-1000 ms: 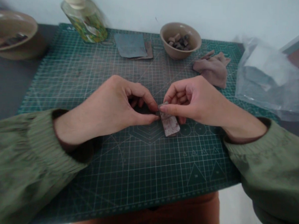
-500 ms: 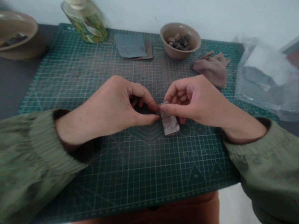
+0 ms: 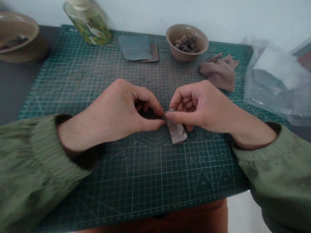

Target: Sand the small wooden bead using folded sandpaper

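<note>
A small greyish-brown worn strip (image 3: pixel 177 132) hangs at a slant over the green cutting mat (image 3: pixel 147 171). My right hand (image 3: pixel 195 104) pinches its upper end between thumb and forefinger, with the other fingers curled behind. Just left of the strip, my left hand (image 3: pixel 135 106) has its thumb and forefinger tips pressed together against the strip's upper left edge. Whatever those left fingertips grip is too small and too hidden to name.
Along the back stand a pump bottle (image 3: pixel 94 26), greyish sheets (image 3: pixel 135 47), a small bowl (image 3: pixel 183 56) of little pieces and a crumpled brown cloth (image 3: pixel 221 73). A larger bowl (image 3: pixel 23 52) is far left; a clear plastic bag (image 3: pixel 282 81) lies right.
My right hand and the strip have moved slightly down towards me. My left hand has stayed almost where it was, its fingertips still pinched.
</note>
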`<state>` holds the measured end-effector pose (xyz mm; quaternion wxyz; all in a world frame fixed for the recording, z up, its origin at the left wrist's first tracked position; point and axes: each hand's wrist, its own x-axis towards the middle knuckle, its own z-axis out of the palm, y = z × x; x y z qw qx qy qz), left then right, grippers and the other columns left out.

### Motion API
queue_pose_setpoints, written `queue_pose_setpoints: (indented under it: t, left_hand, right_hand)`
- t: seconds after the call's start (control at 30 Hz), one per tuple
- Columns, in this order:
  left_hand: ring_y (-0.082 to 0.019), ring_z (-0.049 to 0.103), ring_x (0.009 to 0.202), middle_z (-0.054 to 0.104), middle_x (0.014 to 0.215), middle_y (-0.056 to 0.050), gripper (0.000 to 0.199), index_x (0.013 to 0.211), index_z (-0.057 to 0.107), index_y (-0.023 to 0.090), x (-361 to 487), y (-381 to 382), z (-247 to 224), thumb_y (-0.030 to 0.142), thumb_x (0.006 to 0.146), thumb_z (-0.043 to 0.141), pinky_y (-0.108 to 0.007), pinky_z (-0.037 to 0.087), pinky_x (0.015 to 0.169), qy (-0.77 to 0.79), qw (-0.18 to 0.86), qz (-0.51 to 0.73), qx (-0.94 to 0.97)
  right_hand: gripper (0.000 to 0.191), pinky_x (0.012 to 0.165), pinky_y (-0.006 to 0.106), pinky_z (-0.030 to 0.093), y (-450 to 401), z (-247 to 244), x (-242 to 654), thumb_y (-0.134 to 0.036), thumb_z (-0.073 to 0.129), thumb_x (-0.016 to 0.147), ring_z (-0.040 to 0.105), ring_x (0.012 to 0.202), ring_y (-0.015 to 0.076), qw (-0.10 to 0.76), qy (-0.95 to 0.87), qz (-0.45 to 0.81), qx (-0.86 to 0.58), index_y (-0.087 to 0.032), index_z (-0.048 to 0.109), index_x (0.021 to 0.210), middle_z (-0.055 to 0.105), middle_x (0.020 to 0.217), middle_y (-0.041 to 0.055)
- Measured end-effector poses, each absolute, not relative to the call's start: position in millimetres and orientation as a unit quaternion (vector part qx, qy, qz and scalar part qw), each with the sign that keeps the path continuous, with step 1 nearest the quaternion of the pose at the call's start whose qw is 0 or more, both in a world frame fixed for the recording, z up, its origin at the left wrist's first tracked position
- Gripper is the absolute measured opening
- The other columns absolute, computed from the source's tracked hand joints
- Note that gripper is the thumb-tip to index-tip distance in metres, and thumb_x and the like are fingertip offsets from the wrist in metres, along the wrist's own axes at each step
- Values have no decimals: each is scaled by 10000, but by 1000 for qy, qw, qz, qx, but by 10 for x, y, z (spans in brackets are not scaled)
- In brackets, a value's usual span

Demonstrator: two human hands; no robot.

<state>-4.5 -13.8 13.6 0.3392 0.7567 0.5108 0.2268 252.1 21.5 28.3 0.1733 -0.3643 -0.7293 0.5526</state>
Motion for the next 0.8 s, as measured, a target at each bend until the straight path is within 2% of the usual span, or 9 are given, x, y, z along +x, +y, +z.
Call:
queue_pose_setpoints:
  t: [0.1, 0.53, 0.67, 0.8]
  left_hand:
    - [-155, 687, 680, 817, 785, 14, 195, 926, 894, 269, -47, -139, 131, 446, 844, 896, -290, 429, 582, 506, 342, 226, 759]
    - [-132, 618, 619, 758, 686, 32, 173, 904, 891, 267, -37, -140, 143, 422, 828, 907, -276, 403, 558, 504, 335, 232, 761]
    - [-137, 653, 654, 786, 735, 27, 151, 904, 892, 262, -33, -141, 148, 400, 843, 892, -275, 418, 575, 499, 342, 232, 762]
    - [-144, 622, 640, 760, 707, 23, 176, 910, 892, 261, -39, -139, 144, 418, 831, 902, -293, 406, 575, 508, 337, 225, 760]
  right_hand:
    - [292, 492, 230, 549, 218, 283, 2523, -362, 998, 905, 716, 548, 132, 185, -728, 550, -364, -212, 748, 894, 807, 707, -9]
    - [290, 491, 230, 546, 227, 267, 2520, -364, 997, 908, 712, 541, 130, 174, -728, 557, -361, -208, 753, 900, 790, 687, -11]
    - [288, 490, 233, 541, 219, 277, 2516, -356, 998, 909, 712, 542, 131, 188, -728, 549, -366, -212, 749, 891, 801, 701, -5]
    - [283, 488, 225, 541, 216, 282, 2517, -336, 993, 913, 712, 536, 127, 180, -726, 559, -357, -204, 745, 882, 789, 675, -14]
